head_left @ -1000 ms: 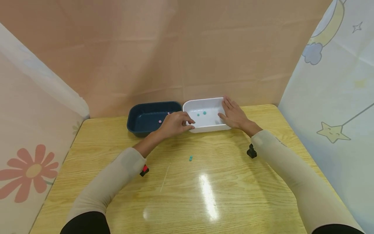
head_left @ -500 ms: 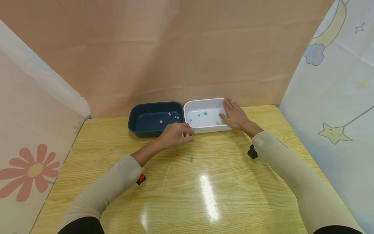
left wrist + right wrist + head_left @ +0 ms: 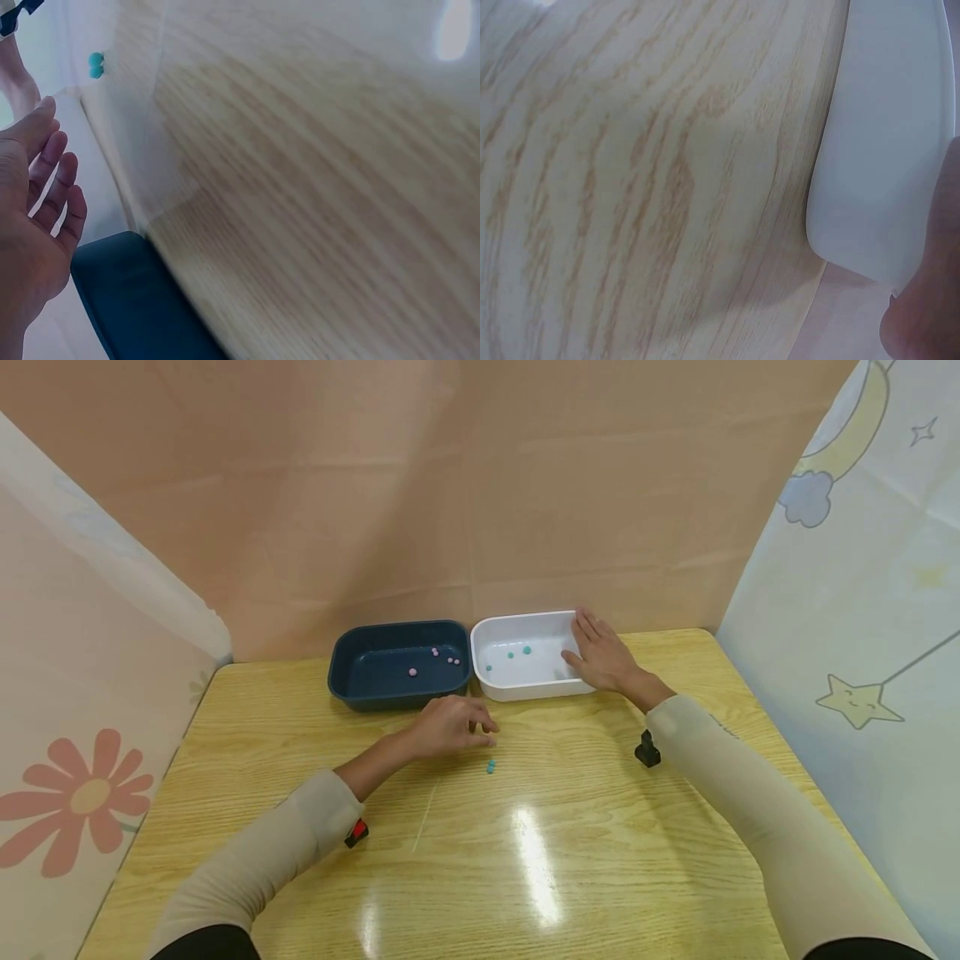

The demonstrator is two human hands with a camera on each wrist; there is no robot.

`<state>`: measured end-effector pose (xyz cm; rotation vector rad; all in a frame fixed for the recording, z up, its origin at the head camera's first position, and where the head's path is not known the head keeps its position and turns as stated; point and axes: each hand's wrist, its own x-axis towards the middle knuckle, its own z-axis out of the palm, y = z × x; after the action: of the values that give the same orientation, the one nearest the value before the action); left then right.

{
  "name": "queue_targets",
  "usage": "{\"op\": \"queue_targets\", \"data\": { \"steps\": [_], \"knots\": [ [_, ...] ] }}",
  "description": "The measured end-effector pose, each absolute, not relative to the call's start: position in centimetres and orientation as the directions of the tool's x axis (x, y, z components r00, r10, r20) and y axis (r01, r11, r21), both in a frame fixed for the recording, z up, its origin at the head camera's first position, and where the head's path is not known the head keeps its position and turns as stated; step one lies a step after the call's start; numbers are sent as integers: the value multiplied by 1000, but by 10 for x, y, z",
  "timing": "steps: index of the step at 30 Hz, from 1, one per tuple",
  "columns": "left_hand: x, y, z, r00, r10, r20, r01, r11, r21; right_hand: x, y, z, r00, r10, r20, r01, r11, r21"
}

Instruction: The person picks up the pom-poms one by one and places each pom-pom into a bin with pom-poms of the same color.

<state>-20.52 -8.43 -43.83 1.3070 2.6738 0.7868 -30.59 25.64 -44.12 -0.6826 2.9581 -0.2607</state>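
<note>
My left hand (image 3: pixel 450 727) hovers over the table in front of the trays, fingers loosely bent and holding nothing. Just below its fingertips in the head view lie two small teal balls (image 3: pixel 491 767), side by side on the wood; the left wrist view shows the same teal balls (image 3: pixel 96 64) beyond the fingers. My right hand (image 3: pixel 600 653) rests on the right end of the white tray (image 3: pixel 536 692), fingers straight along its rim and thumb on the inner side. Inside the white tray are three teal balls (image 3: pixel 527 650).
A dark blue tray (image 3: pixel 360 701) stands against the white tray's left side, with several pink balls (image 3: pixel 412 672) in it. Both trays sit at the table's (image 3: pixel 570 827) back edge, before a brown backdrop (image 3: pixel 337 510). Small black devices (image 3: pixel 647 749) show by both sleeves.
My left hand has moved from over the white tray's left end toward me, down near the two teal balls. A third teal ball now shows in the tray. The right hand stays put.
</note>
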Motion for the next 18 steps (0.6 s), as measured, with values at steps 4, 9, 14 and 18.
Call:
{"op": "queue_targets", "data": {
  "steps": [4,9,14,18],
  "knots": [
    [-205,-85,-442,-623,770,136,720,497,485,-305,256,-440,-894,-445,-49,-429,883,-191],
    [-205,-85,-447,-616,781,103,708,492,507,-305,257,-440,-895,-442,-51,-426,885,-187],
    [-203,-83,-450,-603,794,75,711,493,502,-305,257,-441,-897,-439,-55,-424,887,-182],
    [-202,-82,-453,-576,813,78,727,467,503,-305,256,-441,-895,-443,-55,-428,886,-179]
  ]
}}
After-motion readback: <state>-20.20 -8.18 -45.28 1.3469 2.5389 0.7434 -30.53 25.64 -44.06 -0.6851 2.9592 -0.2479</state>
